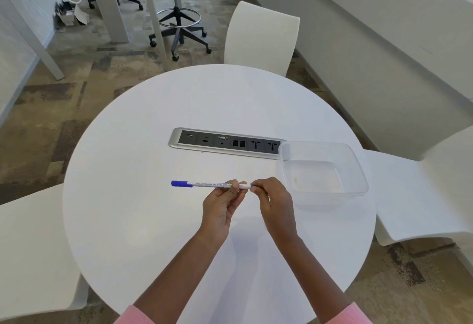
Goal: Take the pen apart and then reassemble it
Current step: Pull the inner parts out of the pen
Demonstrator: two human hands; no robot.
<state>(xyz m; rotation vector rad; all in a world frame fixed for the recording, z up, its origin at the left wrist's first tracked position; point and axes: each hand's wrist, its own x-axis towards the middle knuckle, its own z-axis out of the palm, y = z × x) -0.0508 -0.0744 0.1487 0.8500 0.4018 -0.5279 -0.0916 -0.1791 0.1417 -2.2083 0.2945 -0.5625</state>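
Head view: pen (212,184) held level above table (128,195), mid-frame; left hand (221,204) pinches barrel to steady it; right hand (272,202) pinches blue end plug, likely to pull it; tub (358,170) right, probably for parts.

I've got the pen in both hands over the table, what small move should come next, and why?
Probably twist or pull the blue end piece out with the right hand while the left hand steadies the pen. The right hand already pinches that end, the left grips the white barrel just beside it, and the blue cap sits on the far end.
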